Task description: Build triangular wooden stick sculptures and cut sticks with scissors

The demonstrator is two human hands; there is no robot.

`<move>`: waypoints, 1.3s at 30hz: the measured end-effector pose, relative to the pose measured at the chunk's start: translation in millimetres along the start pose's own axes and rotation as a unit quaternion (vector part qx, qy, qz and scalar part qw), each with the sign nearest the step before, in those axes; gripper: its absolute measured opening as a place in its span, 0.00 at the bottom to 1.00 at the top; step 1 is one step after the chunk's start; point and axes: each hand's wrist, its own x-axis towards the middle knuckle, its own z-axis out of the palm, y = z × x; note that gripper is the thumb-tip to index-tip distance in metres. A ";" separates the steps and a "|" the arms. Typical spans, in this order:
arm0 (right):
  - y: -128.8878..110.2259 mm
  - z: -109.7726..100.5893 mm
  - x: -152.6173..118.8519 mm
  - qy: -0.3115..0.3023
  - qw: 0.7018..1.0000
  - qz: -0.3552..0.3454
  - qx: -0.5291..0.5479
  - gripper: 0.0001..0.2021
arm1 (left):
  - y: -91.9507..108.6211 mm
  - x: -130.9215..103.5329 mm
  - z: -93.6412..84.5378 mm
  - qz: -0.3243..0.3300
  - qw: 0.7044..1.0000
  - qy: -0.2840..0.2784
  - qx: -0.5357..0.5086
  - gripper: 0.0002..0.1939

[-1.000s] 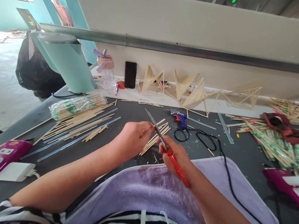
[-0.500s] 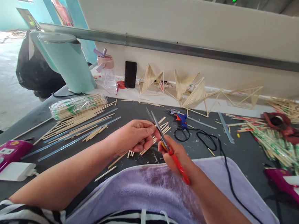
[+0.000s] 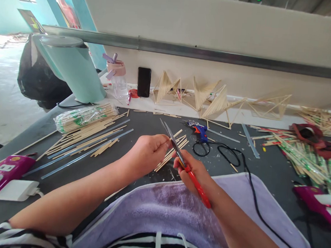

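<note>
Near center frame, left hand point(image 3: 149, 149) has thumb and index pinching a thin pale wooden stick point(image 3: 170, 139); only its end shows, right at the blades. Other left fingers are curled in, details hidden. Right hand point(image 3: 192, 170) grips red-handled metal scissors point(image 3: 199, 189), fingers wrapped on the handles, blades slightly apart and pointing up-left.

Just behind the hands: loose pile of cut pale sticks point(image 3: 177, 148) on the dark grey tabletop point(image 3: 219, 164). Right of that pile: blue glue gun with orange trigger point(image 3: 201, 132), black cable looping down to lower right. Left of frame: plastic-wrapped stick bundle point(image 3: 82, 119), more sticks and translucent glue rods point(image 3: 88, 154) in front. Upper middle: black phone point(image 3: 144, 82) upright by the wall, triangular stick frames point(image 3: 202, 96) to its right. Bottom center: lilac plush cloth point(image 3: 159, 202) over the lap and table edge.
</note>
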 end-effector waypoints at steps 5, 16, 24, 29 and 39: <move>-0.7 -0.4 -0.7 0.001 1.000 -0.010 -0.002 0.13 | -7.3 -2.1 6.7 0.058 0.995 0.028 0.078 0.13; 2.3 -0.7 0.5 0.000 1.000 -0.028 0.006 0.19 | -3.4 7.7 -7.0 -0.144 0.938 -0.144 -0.281 0.14; 13.4 0.2 5.4 0.006 0.999 -0.043 0.002 0.20 | -3.4 7.7 -7.5 -0.137 0.923 -0.135 -0.333 0.13; 4.5 -2.1 2.2 -0.016 1.000 -0.001 0.011 0.18 | -2.2 5.7 -3.2 -0.108 0.971 -0.074 -0.200 0.12; -7.3 -0.5 0.3 0.009 0.998 0.031 0.047 0.12 | -0.5 -0.2 -0.3 0.047 0.997 0.023 0.060 0.14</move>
